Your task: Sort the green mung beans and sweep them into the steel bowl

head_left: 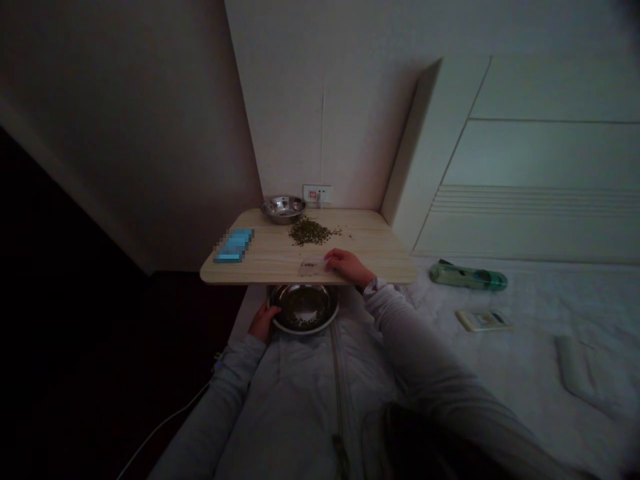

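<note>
My left hand (263, 323) grips the left rim of a shiny metal bowl (306, 304), which is just below the table's front edge. Small green beans or seeds lie in the bowl's bottom. Above the tabletop's front part, my right hand (349, 265) pinches a small clear flat piece (313, 267), perhaps plastic, with a few dark bits on or under it. Behind it, a loose pile of green beans or seeds (311, 231) is spread on the light wooden table (270, 261). A second metal bowl (284, 209) stands at the table's back left.
A blurred blue screen (234, 245) lies at the table's left. To the right, on the white bed (530, 360), are a green bottle-like case (469, 276), a phone-like box (483, 321) and a folded cloth (585, 367). A wall socket (317, 193) is behind the table.
</note>
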`<move>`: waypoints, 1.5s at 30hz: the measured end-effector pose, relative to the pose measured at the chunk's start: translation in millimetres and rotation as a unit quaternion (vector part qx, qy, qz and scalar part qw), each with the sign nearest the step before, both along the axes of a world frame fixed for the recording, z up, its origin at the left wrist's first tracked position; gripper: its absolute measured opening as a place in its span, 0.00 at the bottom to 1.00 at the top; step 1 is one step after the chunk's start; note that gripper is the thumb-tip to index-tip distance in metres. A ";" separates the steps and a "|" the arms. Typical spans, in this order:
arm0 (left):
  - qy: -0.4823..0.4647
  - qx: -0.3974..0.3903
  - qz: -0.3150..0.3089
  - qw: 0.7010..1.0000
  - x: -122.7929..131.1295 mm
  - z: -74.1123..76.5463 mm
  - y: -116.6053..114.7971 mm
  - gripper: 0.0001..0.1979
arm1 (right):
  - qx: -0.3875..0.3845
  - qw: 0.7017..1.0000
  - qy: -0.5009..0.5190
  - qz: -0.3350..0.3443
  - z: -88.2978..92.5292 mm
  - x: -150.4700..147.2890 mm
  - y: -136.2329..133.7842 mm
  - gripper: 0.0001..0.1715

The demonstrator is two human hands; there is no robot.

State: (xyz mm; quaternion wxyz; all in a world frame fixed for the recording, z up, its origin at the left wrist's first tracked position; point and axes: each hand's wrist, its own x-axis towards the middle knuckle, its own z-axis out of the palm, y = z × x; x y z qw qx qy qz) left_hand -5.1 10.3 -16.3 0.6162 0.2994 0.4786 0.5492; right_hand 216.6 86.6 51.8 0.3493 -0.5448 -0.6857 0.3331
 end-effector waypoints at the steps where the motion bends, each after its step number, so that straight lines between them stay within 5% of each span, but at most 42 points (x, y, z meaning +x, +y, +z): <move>1: 0.001 -0.003 0.000 1.000 0.1 0.0 -0.1 0.13 | 0.002 1.000 -0.001 0.000 -0.5 0.3 0.2 0.10; 28: 0.009 -0.005 0.006 1.000 0.6 2.5 -0.7 0.11 | 0.000 1.000 0.006 0.028 -0.6 1.4 -0.4 0.08; 37: 0.036 0.007 0.009 0.999 0.2 8.8 -3.1 0.11 | 0.056 0.987 0.112 -0.103 -8.1 3.8 8.2 0.08; 45: 0.006 -0.001 0.011 1.000 1.7 4.1 -1.0 0.11 | 0.070 0.994 0.039 -0.079 -11.3 2.6 7.5 0.08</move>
